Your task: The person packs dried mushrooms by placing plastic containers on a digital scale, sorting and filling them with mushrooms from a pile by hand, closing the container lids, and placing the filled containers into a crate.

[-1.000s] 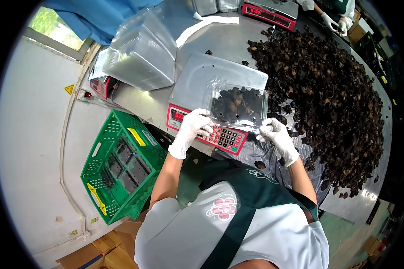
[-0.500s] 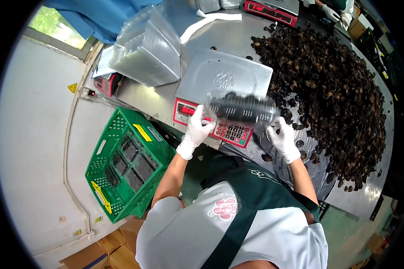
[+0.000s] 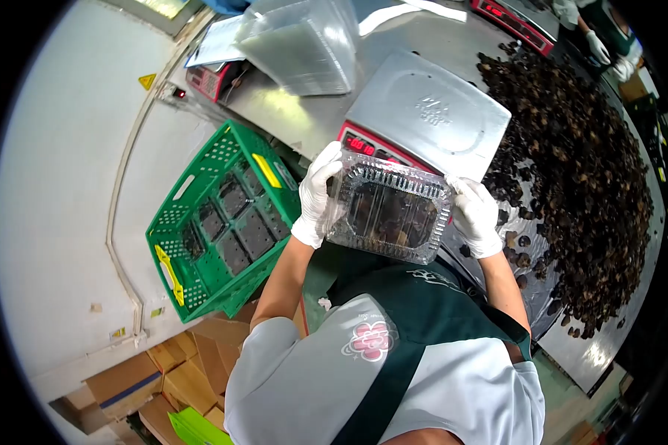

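Observation:
A clear plastic clamshell box (image 3: pixel 395 211) with dark brown pieces inside is held up in front of my apron. It is tilted, so its ribbed lid faces me. My gloved left hand (image 3: pixel 318 196) grips its left edge, and my gloved right hand (image 3: pixel 473 216) grips its right edge. Just beyond the box stands a red digital scale with a bare metal platform (image 3: pixel 432 111). The box covers most of the scale's keypad, while its lit red readout (image 3: pixel 360 144) still shows. To the right lies a large heap of dark, mushroom-like pieces (image 3: pixel 583 193).
A green crate (image 3: pixel 226 293) with several dark-filled boxes stands low at the left. Stacked clear plastic boxes (image 3: pixel 300 48) rest on the metal table. Another scale (image 3: pixel 516 26) and a co-worker's gloved hands (image 3: pixel 608 55) are at the far right. Cardboard boxes (image 3: pixel 189 378) lie below.
The box has come off the scale's front toward my body and tipped so its lid faces me. Both hands moved with it. The view has shifted left and down.

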The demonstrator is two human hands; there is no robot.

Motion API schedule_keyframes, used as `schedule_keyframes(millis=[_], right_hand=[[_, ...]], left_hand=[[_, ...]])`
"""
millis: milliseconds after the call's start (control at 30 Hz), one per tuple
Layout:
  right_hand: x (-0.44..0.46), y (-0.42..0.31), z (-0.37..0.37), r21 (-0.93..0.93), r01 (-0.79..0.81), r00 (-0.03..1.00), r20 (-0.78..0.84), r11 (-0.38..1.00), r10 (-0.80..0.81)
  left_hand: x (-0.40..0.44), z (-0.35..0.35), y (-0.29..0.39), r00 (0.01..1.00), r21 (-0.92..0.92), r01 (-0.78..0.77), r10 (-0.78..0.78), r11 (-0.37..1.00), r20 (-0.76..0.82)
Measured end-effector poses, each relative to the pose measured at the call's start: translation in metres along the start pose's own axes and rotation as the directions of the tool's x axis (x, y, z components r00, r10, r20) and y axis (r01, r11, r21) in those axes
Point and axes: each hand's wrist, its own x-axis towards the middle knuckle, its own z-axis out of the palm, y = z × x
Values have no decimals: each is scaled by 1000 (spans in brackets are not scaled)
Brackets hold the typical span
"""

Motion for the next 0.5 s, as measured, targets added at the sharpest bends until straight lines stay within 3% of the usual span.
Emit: schedule_keyframes(millis=[167, 200, 233, 267, 300, 333, 367, 400, 433, 467, 500], right_hand=[[10, -18, 37, 95, 98, 995, -23, 991, -96], [10, -30, 44, 665, -385, 897, 108, 639, 428], [10, -37, 51, 821, -549, 573, 505, -154, 646], [9, -38, 62, 817, -554, 579, 514, -157, 633], [7, -37, 72, 794, -561, 741, 354, 236, 571], [7, -37, 81, 666, -454, 878, 223, 592, 423], [7, -37, 90, 564, -258, 964, 97, 784, 247], [14, -42, 97, 416, -38, 998, -33, 908, 57], [36, -57, 87, 343, 1, 1000, 9, 940, -5], [34, -66, 93, 397, -117, 991, 105, 910, 82], [30, -77, 100, 441, -234, 966, 208, 866, 155]], left_hand=[[-34, -39, -21, 969, -64, 244, -246, 968, -15], [-29, -49, -16, 984, -35, 174, -175, 984, -19], [-23, -58, -10, 995, -5, 102, -102, 995, -21], [-14, -67, -4, 999, 176, 40, -34, 984, -38], [-20, -71, -1, 972, 26, 231, -230, 973, -41], [-24, -72, 1, 914, -227, 386, -404, 894, -38], [-24, -78, 1, 847, -478, 494, -526, 726, 76], [-22, -84, 2, 753, -668, 568, -631, 480, 187], [-15, -88, 16, 722, -761, 539, -664, 360, 197], [-13, -94, 18, 721, -765, 570, -629, 299, 291], [-15, -99, 15, 702, -825, 547, -615, 141, 360]])
